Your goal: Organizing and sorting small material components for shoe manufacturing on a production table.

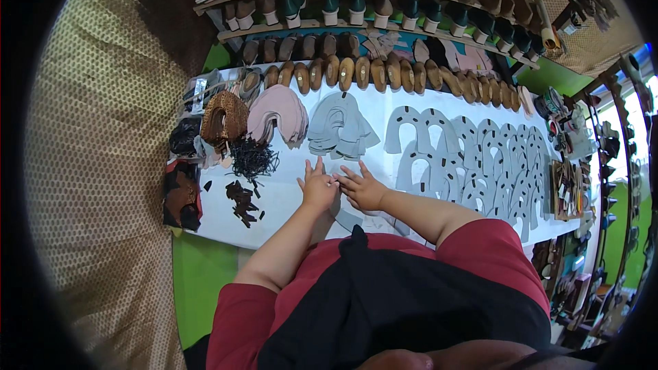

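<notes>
My left hand (319, 190) is over the white table near its front edge, fingers stretched out and apart. My right hand (364, 188) comes in from the right, its fingers spread and pointing left, with the fingertips meeting the side of my left hand. Below them lies a grey cut shoe-upper piece (347, 217), partly covered by the hands. Whether something small sits between the meeting fingertips, I cannot tell. Just beyond the hands is a fanned stack of grey U-shaped upper pieces (336, 127).
Grey uppers with dark tabs (490, 157) spread across the right. Pink pieces (277, 111), leopard-print pieces (225, 115), black strips (252, 157) and brown strips (241, 202) lie left. Wooden shoe lasts (378, 74) line the back. A tool box (567, 190) stands right.
</notes>
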Motion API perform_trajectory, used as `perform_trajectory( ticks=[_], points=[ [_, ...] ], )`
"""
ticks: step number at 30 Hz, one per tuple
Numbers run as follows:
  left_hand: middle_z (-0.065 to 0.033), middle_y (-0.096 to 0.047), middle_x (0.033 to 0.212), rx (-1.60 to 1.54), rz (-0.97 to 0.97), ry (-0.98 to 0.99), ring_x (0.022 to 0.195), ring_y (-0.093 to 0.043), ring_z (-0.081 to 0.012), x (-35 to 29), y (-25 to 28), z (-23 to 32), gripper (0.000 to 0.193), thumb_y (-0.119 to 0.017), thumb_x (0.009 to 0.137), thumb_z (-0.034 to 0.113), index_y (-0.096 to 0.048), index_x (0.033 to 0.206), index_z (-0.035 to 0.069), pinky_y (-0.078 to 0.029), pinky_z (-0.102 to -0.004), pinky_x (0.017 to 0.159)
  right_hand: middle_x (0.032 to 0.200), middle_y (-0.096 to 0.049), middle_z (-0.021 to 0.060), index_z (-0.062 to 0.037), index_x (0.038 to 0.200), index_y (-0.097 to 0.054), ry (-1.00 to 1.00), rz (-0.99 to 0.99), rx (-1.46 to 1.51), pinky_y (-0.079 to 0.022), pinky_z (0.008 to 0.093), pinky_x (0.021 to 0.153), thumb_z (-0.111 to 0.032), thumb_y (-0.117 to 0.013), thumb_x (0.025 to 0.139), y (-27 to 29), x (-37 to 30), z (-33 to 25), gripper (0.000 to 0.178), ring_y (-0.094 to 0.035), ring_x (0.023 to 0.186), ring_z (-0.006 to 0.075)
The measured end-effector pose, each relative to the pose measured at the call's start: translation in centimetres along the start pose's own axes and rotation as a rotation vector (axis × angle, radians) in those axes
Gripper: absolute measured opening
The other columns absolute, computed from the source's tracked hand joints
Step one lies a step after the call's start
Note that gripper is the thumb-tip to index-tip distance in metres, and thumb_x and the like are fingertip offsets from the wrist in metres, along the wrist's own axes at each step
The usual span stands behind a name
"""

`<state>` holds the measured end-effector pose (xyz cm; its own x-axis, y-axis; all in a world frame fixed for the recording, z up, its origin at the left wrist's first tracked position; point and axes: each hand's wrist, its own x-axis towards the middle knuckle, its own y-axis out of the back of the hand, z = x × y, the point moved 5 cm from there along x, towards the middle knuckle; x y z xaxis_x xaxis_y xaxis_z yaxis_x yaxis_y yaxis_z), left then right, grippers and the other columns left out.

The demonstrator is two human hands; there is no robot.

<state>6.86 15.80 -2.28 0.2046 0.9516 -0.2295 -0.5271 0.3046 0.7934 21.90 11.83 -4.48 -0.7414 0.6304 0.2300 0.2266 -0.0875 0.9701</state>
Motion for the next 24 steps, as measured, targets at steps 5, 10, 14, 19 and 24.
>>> perform_trajectory(
  ticks=[5, 10, 14, 19, 24],
  points=[
    [-0.0167, -0.021, 0.161, -0.008, -0.024, 0.000, 0.148, -0.001, -0.0493, 0.1, -0.4, -1.8, 0.011, -0.072, 0.082, 0.027, -0.078, 0.089, 0.021, -0.009, -0.0754, 0.107, 0.159, -0.027, 0.0075, -0.0188, 0.131, -0.062, -0.103, -0.152, 0.095, -0.016, 0.0721, 0.110, -0.034, -0.058, 0.088, 0.2, 0.0, 0.5, 0.046, -0.016, 0.149, 0.0326],
    [-0.0181, -0.014, 0.163, 0.040, 0.067, 0.051, 0.147, 0.002, -0.0507, -0.7, -0.5, -3.1, 0.019, -0.073, 0.079, 0.032, -0.079, 0.096, 0.027, -0.004, -0.0715, 0.110, 0.157, -0.031, 0.0116, -0.0182, 0.115, -0.069, -0.153, 0.040, 0.198, -0.016, 0.0760, 0.107, -0.033, -0.063, 0.082, 1.1, -0.5, 0.9, 0.037, -0.019, 0.147, 0.0410],
    [-0.0186, -0.016, 0.162, 0.150, 0.110, 0.003, 0.148, 0.000, -0.0485, -0.7, -1.1, -2.2, 0.017, -0.075, 0.077, 0.033, -0.080, 0.092, 0.027, -0.005, -0.0681, 0.112, 0.157, -0.031, 0.0120, -0.0153, 0.106, -0.071, -0.142, 0.081, 0.193, -0.015, 0.0760, 0.107, -0.035, -0.064, 0.081, 0.9, -0.5, 0.9, 0.032, -0.018, 0.148, 0.0406],
    [-0.0174, -0.018, 0.162, 0.108, 0.155, 0.032, 0.149, -0.005, -0.0451, -1.4, -1.2, -0.8, 0.015, -0.076, 0.076, 0.030, -0.081, 0.089, 0.025, -0.007, -0.0638, 0.115, 0.156, -0.032, 0.0115, -0.0139, 0.097, -0.073, -0.165, -0.027, 0.179, -0.015, 0.0749, 0.108, -0.034, -0.065, 0.079, 0.5, -0.5, 1.2, 0.028, -0.020, 0.147, 0.0395],
    [-0.0167, -0.021, 0.161, 0.115, 0.185, -0.005, 0.149, -0.008, -0.0433, -1.3, -1.4, -0.8, 0.011, -0.075, 0.077, 0.026, -0.080, 0.085, 0.021, -0.008, -0.0614, 0.116, 0.159, -0.025, 0.0121, -0.0164, 0.121, -0.065, -0.189, -0.121, 0.163, -0.012, 0.0716, 0.111, -0.036, -0.061, 0.084, -0.5, -0.9, 1.4, 0.042, -0.015, 0.149, 0.0361]
  ],
)
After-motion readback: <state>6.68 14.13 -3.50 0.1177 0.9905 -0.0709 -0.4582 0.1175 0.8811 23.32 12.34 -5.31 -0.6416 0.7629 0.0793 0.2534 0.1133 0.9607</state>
